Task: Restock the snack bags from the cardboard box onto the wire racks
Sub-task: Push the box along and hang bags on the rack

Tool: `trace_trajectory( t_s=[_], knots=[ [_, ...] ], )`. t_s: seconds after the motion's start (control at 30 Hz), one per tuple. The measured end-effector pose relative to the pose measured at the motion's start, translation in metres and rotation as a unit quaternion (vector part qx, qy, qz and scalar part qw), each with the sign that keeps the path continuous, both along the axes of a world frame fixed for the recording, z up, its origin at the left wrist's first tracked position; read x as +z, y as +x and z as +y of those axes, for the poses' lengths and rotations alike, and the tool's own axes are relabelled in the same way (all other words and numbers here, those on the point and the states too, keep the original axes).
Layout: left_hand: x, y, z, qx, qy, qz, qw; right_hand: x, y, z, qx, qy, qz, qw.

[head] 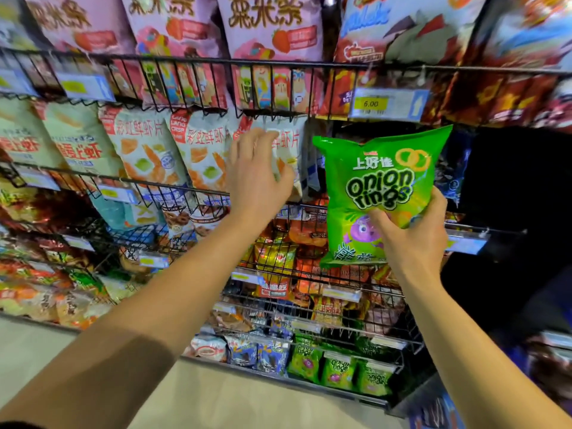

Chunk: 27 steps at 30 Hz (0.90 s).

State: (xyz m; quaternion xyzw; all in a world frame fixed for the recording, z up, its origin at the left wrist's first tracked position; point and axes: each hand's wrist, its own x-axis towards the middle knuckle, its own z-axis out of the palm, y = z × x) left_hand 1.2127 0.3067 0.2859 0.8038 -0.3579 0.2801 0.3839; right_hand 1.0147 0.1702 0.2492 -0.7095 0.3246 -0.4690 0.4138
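My right hand (414, 233) grips the lower right of a green onion rings bag (380, 187) and holds it upright in front of a dark gap in the wire racks (309, 65). My left hand (258, 174) is stretched out with relaxed fingers against a white prawn cracker bag (286, 150) standing in the second rack, just left of the green bag. The cardboard box is out of view.
Pink and red bags fill the top rack, prawn cracker bags (145, 150) the second. Lower racks hold orange and yellow packs, and small onion rings bags (337, 368) sit at the bottom. A price tag (387, 103) hangs above the green bag. Beige floor lies below.
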Motion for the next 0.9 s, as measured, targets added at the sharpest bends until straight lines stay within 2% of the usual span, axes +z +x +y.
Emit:
trace_trajectory(
  t_s=[0.07,0.13,0.17,0.23,0.33,0.47,0.57,0.7,0.77,0.83,0.9],
  knots=[
    [-0.009,-0.034,-0.001,-0.123,-0.028,0.136,0.983,0.001,-0.002,0.004,0.012,-0.003,-0.014,1.0],
    [-0.012,-0.063,-0.009,-0.239,-0.03,0.324,0.915,0.003,-0.003,0.011,0.035,-0.005,-0.021,0.999],
    [-0.014,-0.073,-0.016,-0.263,-0.046,0.381,0.885,0.004,-0.004,0.014,0.054,-0.006,-0.02,0.998],
    [-0.016,-0.083,-0.027,-0.26,-0.095,0.404,0.872,0.003,-0.01,0.015,0.1,0.001,-0.019,0.995],
    [-0.018,-0.084,-0.034,-0.251,-0.147,0.388,0.875,0.001,-0.026,0.003,0.157,0.038,-0.016,0.987],
    [-0.012,-0.089,-0.033,-0.279,-0.109,0.331,0.895,0.012,-0.044,-0.022,0.171,0.029,0.014,0.985],
    [-0.001,-0.098,-0.034,-0.308,-0.077,0.276,0.907,0.025,-0.051,-0.037,0.148,-0.013,0.002,0.989],
    [0.0,-0.09,-0.034,-0.328,-0.04,0.234,0.914,0.041,-0.057,-0.047,0.076,-0.052,-0.068,0.993],
    [-0.013,-0.08,-0.035,-0.278,0.021,0.19,0.941,0.04,-0.058,-0.054,0.04,-0.064,-0.094,0.993],
    [-0.032,-0.068,-0.038,-0.16,0.151,0.093,0.971,0.033,-0.053,-0.06,0.024,-0.074,-0.084,0.993],
    [-0.051,-0.058,-0.044,-0.08,0.275,0.033,0.958,0.023,-0.045,-0.063,0.024,-0.074,-0.044,0.996]
  ],
)
